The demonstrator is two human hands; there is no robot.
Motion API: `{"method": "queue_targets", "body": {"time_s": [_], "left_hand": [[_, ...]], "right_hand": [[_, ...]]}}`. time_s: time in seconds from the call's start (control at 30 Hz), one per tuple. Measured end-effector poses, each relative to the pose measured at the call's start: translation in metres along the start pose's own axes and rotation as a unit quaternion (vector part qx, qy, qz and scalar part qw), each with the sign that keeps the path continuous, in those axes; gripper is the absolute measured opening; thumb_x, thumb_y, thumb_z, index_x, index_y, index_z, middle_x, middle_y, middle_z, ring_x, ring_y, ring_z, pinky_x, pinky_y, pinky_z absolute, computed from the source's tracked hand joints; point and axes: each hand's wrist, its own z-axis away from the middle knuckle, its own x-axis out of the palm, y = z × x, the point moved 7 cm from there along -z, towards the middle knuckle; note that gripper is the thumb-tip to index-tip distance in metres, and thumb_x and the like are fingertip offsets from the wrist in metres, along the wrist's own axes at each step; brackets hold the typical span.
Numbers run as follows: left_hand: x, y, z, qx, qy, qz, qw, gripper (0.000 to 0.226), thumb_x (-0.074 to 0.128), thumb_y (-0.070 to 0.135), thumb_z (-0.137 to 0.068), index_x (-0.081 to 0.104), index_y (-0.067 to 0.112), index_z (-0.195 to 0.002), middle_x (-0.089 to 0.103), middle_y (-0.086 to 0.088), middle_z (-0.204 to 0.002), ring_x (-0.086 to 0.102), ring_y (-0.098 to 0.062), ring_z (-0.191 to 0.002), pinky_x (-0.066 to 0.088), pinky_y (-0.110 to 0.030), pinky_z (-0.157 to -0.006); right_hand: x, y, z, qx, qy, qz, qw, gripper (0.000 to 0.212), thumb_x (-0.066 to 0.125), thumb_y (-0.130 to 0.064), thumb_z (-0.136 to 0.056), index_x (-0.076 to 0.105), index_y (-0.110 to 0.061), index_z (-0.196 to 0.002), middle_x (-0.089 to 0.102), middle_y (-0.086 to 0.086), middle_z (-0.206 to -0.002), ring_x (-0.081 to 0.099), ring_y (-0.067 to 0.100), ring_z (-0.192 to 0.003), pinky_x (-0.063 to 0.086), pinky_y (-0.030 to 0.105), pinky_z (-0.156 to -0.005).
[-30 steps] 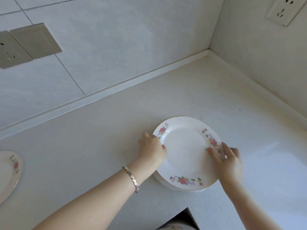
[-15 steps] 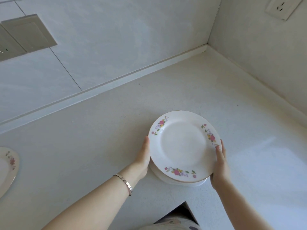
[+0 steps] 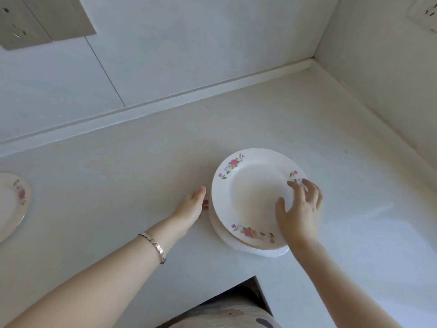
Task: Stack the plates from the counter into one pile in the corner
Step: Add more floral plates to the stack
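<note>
Worktop pile being steadied: left hand flat against it, right hand splayed on top; next, slide toward upper-right corner.

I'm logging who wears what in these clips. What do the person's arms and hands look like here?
Both forearms are bare; no sleeves in view. A silver link bracelet sits on the left wrist. The left hand and right hand wear no gloves; no rings show, though the right one is blurred.

Open counter stretches from plate pile to corner; walls bound back and right; lone plate sits far left.
</note>
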Motion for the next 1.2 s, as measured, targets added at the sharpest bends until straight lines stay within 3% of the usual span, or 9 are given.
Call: {"method": "queue_targets", "body": {"time_s": [0.13, 0.27, 0.43, 0.53, 0.63, 0.83, 1.07, 1.13, 1.2], "left_hand": [[-0.068, -0.012, 0.012, 0.043, 0.058, 0.005, 0.997, 0.029, 0.044, 0.008, -0.095, 0.056, 0.017, -0.070, 0.064, -0.007, -0.076, 0.060, 0.007, -0.044, 0.040, -0.018, -0.053], [-0.170, -0.043, 0.037, 0.039, 0.160, 0.052, 0.985, 0.030, 0.045, 0.004, -0.094, 0.056, 0.016, -0.069, 0.064, 0.011, -0.042, 0.059, 0.007, -0.039, 0.042, -0.010, -0.046], [-0.307, -0.115, 0.079, 0.018, 0.279, 0.091, 0.956, 0.028, 0.048, 0.003, -0.092, 0.056, 0.014, -0.069, 0.065, 0.007, -0.049, 0.059, 0.005, -0.037, 0.046, -0.012, -0.043], [-0.375, -0.160, 0.106, -0.003, 0.331, 0.087, 0.940, 0.028, 0.046, 0.001, -0.092, 0.054, 0.015, -0.069, 0.061, -0.004, -0.066, 0.062, -0.003, -0.046, 0.045, -0.015, -0.046], [-0.430, -0.200, 0.124, -0.016, 0.355, 0.076, 0.931, 0.029, 0.044, -0.002, -0.090, 0.056, 0.017, -0.071, 0.062, -0.004, -0.070, 0.060, -0.018, -0.064, 0.042, -0.023, -0.058], [-0.505, -0.246, 0.133, -0.033, 0.372, 0.090, 0.923, 0.031, 0.041, -0.003, -0.091, 0.055, 0.017, -0.070, 0.059, -0.005, -0.072, 0.058, -0.016, -0.062, 0.041, -0.026, -0.058], [-0.548, -0.253, 0.121, 0.008, 0.373, 0.094, 0.923, 0.033, 0.043, -0.004, -0.090, 0.054, 0.018, -0.069, 0.060, -0.001, -0.071, 0.058, -0.015, -0.064, 0.043, -0.025, -0.060], [-0.553, -0.252, 0.114, 0.009, 0.371, 0.084, 0.925, 0.033, 0.043, -0.004, -0.089, 0.055, 0.019, -0.068, 0.060, 0.000, -0.071, 0.059, -0.019, -0.068, 0.046, -0.029, -0.064], [-0.559, -0.249, 0.106, 0.008, 0.379, 0.070, 0.923, 0.029, 0.046, -0.001, -0.087, 0.058, 0.019, -0.070, 0.062, -0.001, -0.073, 0.060, -0.024, -0.077, 0.048, -0.034, -0.075]], "right_hand": [[0.036, -0.081, 0.013, -0.132, -0.182, -0.016, 0.974, 0.028, 0.054, -0.015, -0.089, 0.064, -0.010, -0.115, 0.054, 0.005, -0.129, 0.044, 0.020, -0.123, 0.030, 0.017, -0.093], [0.089, -0.160, 0.053, -0.191, -0.334, -0.028, 0.922, 0.025, 0.051, -0.017, -0.090, 0.065, -0.014, -0.111, 0.065, 0.000, -0.109, 0.060, 0.015, -0.104, 0.045, 0.026, -0.094], [0.175, -0.252, 0.139, -0.246, -0.454, 0.003, 0.856, 0.026, 0.047, -0.020, -0.091, 0.064, -0.017, -0.111, 0.066, -0.001, -0.105, 0.061, 0.014, -0.101, 0.045, 0.023, -0.089], [0.230, -0.297, 0.199, -0.218, -0.503, 0.011, 0.836, 0.028, 0.046, -0.022, -0.091, 0.063, -0.017, -0.112, 0.062, -0.003, -0.100, 0.060, 0.016, -0.097, 0.045, 0.022, -0.083], [0.288, -0.336, 0.256, -0.180, -0.536, 0.023, 0.825, 0.030, 0.049, -0.026, -0.090, 0.062, -0.015, -0.114, 0.063, 0.001, -0.114, 0.061, 0.018, -0.102, 0.047, 0.025, -0.082], [0.375, -0.387, 0.352, -0.055, -0.606, 0.014, 0.793, 0.056, 0.062, -0.038, -0.083, 0.049, -0.006, -0.126, 0.056, 0.007, -0.127, 0.057, 0.025, -0.114, 0.047, 0.032, -0.093], [0.404, -0.376, 0.361, 0.029, -0.586, -0.022, 0.809, 0.028, 0.067, -0.015, -0.079, 0.063, -0.002, -0.103, 0.063, 0.006, -0.094, 0.062, 0.025, -0.093, 0.053, 0.032, -0.083], [0.395, -0.370, 0.354, 0.055, -0.582, -0.070, 0.808, 0.010, 0.066, -0.007, -0.078, 0.059, -0.009, -0.086, 0.058, 0.001, -0.079, 0.058, 0.022, -0.081, 0.050, 0.028, -0.072], [0.382, -0.363, 0.343, 0.065, -0.569, -0.101, 0.814, 0.018, 0.065, -0.003, -0.078, 0.051, -0.013, -0.071, 0.055, 0.002, -0.071, 0.055, 0.018, -0.067, 0.047, 0.023, -0.059]]}}
